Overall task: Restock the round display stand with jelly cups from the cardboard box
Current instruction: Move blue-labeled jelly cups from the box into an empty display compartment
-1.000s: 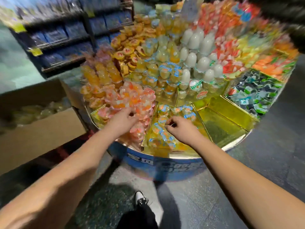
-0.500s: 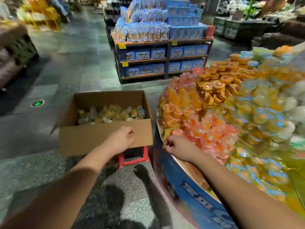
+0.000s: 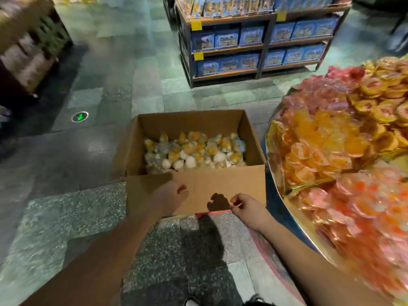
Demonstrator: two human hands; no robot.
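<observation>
At nine to ten o'clock I note a dark, blurred side fixture and a round green floor marker on the grey stone tiles; neither bears on the job.

My left hand sits at about six o'clock, in front of the near wall of the open brown cardboard box. Its fingers are curled loosely inward and I see nothing held in them. The box stands at centre, its far half filled with small clear jelly cups showing yellow, orange and white contents. That is the stock to be moved.

My right hand is just right of the left, low against the same box wall, thumb and forefinger drawn close together. Whether they pinch anything I cannot tell; nothing is plainly visible between them.

At twelve to one o'clock stands a dark shelf unit of blue packaged goods. From two to four o'clock runs the gold-rimmed round display stand, heaped with orange, pink and yellow jelly cups.

Risks, in my judgement: the heaps look full to the rim, so added cups may slide off onto the floor. A two-handed scoop of loose, slippery cups could spill in transit. The box appears to rest on a red support, and leaning on its wall could tip it.
</observation>
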